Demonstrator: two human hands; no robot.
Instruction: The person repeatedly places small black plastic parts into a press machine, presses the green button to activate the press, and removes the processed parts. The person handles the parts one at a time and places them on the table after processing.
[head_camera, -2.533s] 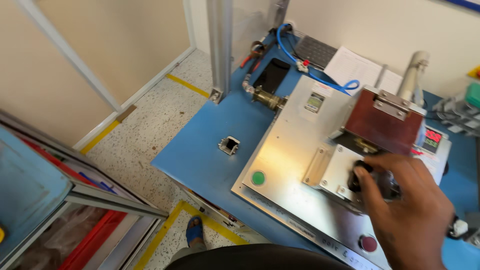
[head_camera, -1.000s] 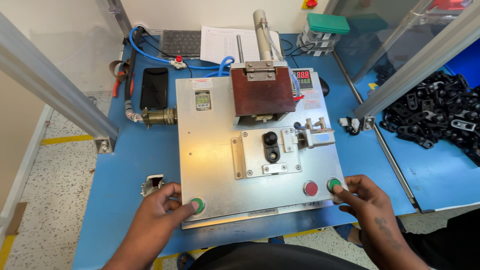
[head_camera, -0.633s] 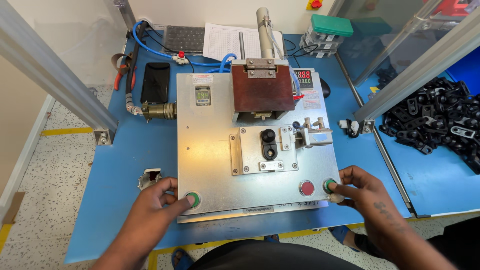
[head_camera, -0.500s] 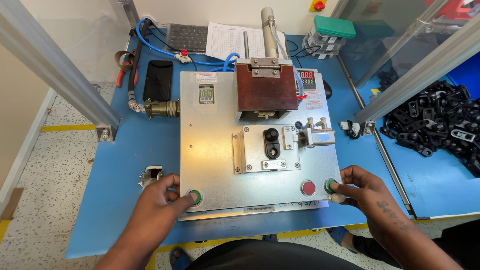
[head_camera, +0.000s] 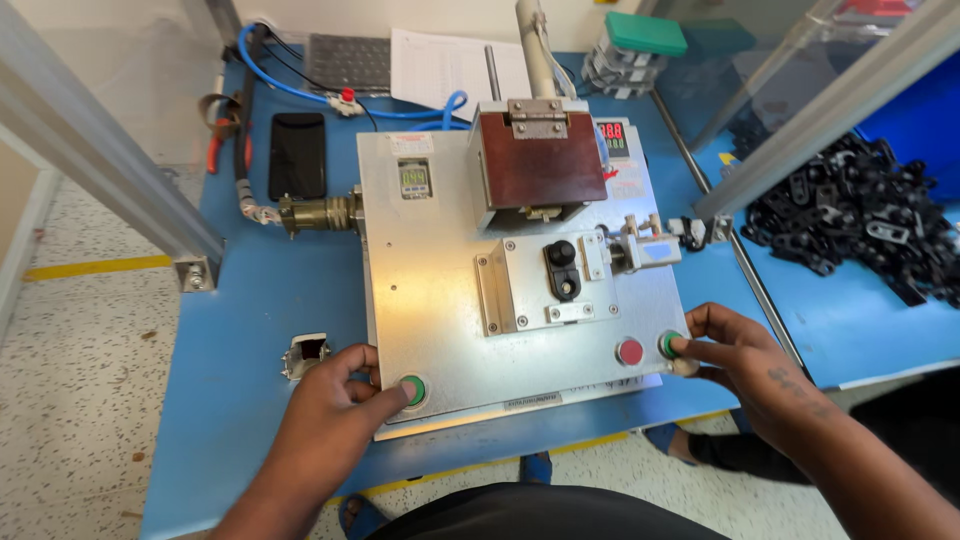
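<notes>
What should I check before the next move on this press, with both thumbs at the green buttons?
1. Left hand thumb on left green button: ok.
2. Right hand finger on right green button: ok.
3. Red button untouched, between the hands: ok.
4. Black part lying in the fixture, no fingers near it: ok.
5. Brown press head raised above the part: ok.
6. Part fully seated in its nest: cannot tell.
</notes>
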